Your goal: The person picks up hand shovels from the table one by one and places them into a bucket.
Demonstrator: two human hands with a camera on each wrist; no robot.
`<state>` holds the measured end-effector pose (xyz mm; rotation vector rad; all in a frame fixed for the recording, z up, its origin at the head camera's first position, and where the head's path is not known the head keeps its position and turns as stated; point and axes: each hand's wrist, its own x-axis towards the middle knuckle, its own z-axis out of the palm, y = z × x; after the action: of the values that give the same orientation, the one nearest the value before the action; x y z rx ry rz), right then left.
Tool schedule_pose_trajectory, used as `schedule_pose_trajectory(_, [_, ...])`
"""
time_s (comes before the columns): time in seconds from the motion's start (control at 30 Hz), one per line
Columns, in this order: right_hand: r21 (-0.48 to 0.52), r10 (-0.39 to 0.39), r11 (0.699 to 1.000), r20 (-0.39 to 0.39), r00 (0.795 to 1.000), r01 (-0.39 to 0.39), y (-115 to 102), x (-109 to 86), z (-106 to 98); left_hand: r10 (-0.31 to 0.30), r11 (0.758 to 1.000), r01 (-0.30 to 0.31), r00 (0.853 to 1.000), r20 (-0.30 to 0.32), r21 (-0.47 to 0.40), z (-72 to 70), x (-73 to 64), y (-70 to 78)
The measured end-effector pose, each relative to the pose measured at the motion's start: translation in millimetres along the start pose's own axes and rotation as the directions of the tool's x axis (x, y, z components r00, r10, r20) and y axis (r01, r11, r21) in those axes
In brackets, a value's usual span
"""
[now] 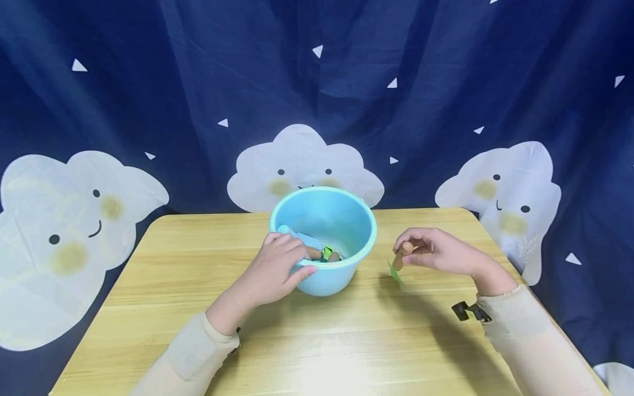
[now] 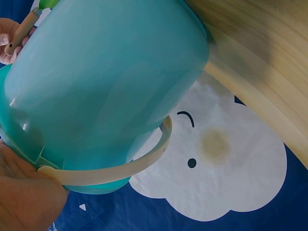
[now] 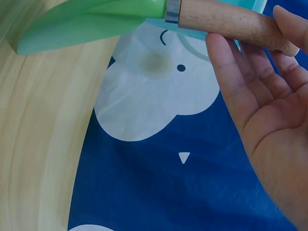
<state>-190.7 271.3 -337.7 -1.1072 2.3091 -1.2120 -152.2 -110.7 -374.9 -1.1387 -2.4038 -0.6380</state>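
A light blue bucket (image 1: 329,280) stands on the wooden table, its inside partly in view. My left hand (image 1: 277,267) grips the near left rim, fingers over the edge and thumb outside. In the left wrist view the beige carrying handle (image 2: 110,174) hangs along the bucket's side. To the right of the bucket, my right hand (image 1: 441,252) holds a small garden trowel (image 3: 231,19) by the end of its wooden handle. Its green blade (image 3: 96,21) tilts downward close to the tabletop; whether the tip touches cannot be told.
Inside the bucket lie a blue piece (image 1: 309,241), a green piece (image 1: 327,253) and brown wooden-looking ends, partly hidden by the rim and left hand. A light wood table (image 1: 198,242) spans the foreground. Behind it hangs a dark blue curtain (image 1: 198,66) with white clouds and triangles.
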Motion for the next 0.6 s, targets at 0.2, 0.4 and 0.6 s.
schedule_pose_trajectory(0.2, [0.038,0.01,0.999,0.01,1.0,-0.01,0.7,0.8,-1.0,-0.004,1.0,0.004,1.0,0.007,0.013,1.0,-0.9,-1.0])
schedule_pose_trajectory(0.4, [0.02,0.019,1.0,-0.018,1.0,-0.019,2.2,0.6,-2.4,-0.015,1.0,0.014,1.0,0.019,0.007,1.0,-0.7,-1.0])
schedule_pose_trajectory(0.6, [0.002,0.009,1.0,-0.053,0.999,-0.009,4.4,0.3,-3.2,-0.013,1.0,0.012,1.0,0.013,0.012,0.3,-0.3,-0.4])
